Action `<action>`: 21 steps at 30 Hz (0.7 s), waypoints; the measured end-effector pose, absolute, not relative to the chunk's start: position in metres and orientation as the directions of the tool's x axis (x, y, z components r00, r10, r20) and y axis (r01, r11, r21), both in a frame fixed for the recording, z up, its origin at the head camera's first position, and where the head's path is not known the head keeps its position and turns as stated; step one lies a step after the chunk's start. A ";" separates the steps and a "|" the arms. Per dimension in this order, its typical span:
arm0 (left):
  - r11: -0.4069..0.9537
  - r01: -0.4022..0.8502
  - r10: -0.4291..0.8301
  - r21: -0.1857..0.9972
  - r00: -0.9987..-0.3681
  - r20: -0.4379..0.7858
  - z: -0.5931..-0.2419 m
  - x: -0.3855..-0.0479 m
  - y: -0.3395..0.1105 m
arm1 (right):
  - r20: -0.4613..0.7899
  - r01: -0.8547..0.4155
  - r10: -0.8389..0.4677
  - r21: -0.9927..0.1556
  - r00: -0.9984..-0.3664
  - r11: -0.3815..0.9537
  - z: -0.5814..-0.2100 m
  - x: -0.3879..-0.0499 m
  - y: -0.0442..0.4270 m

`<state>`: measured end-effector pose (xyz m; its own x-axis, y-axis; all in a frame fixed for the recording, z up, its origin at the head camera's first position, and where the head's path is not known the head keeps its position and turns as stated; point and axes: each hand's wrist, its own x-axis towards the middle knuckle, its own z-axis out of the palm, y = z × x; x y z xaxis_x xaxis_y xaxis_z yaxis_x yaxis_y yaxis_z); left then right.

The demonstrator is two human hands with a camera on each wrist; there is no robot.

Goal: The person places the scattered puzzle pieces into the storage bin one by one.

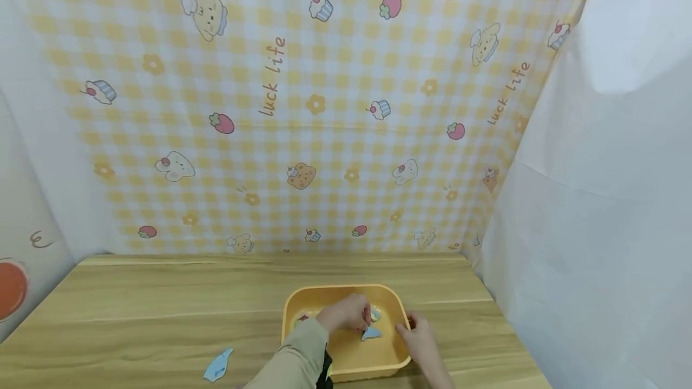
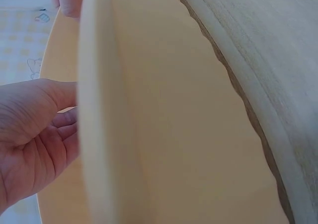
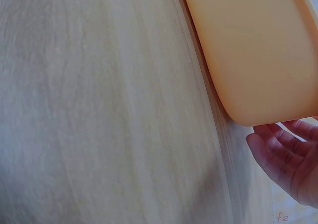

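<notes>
A yellow-orange box point(image 1: 367, 371) stands on the wooden table. The left hand point(image 1: 346, 311) reaches inside it, fingers pointing down, and pinches the tip of a light blue piece point(image 1: 371, 334) close to the box floor. In the left wrist view the box's near wall point(image 2: 164, 114) hides the fingertips of the left hand point(image 2: 37, 139). At the right side of the box, the right hand point(image 1: 424, 344) grips the rim, thumb on the edge and fingers outside. The right wrist view has the right hand point(image 3: 290, 159) against the end of the box point(image 3: 253, 60).
Another pale blue and yellow piece point(image 1: 375, 314) lies in the box behind the left hand's fingers, and a small red and green piece point(image 1: 301, 319) is at its left. Outside, a light blue piece point(image 1: 218, 365) lies on the table point(image 1: 151, 317). A checked cloth point(image 1: 324, 149) hangs behind.
</notes>
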<state>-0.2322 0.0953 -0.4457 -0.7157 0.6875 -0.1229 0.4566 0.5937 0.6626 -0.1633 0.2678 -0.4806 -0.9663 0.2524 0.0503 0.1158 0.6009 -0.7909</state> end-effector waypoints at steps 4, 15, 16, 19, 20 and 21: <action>0.589 0.467 0.693 0.659 -0.712 -0.115 -0.446 -0.232 0.094 | 0.041 0.126 0.255 -0.787 -0.966 0.604 -0.480 -0.163 0.268; 0.565 0.461 0.694 0.684 -0.714 -0.091 -0.444 -0.230 0.086 | 0.023 0.136 0.256 -0.800 -0.966 0.584 -0.479 -0.163 0.267; 0.562 0.470 0.697 0.680 -0.712 -0.083 -0.443 -0.229 0.086 | 0.022 0.137 0.257 -0.801 -0.966 0.582 -0.479 -0.163 0.267; 0.538 0.485 0.712 0.689 -0.699 -0.064 -0.441 -0.229 0.083 | 0.027 0.133 0.259 -0.803 -0.966 0.581 -0.479 -0.162 0.267; 0.525 0.482 0.718 0.701 -0.693 -0.060 -0.440 -0.229 0.081 | 0.030 0.132 0.259 -0.801 -0.965 0.584 -0.479 -0.162 0.267; 0.514 0.477 0.721 0.713 -0.690 -0.058 -0.439 -0.230 0.080 | 0.027 0.133 0.259 -0.803 -0.966 0.581 -0.479 -0.162 0.267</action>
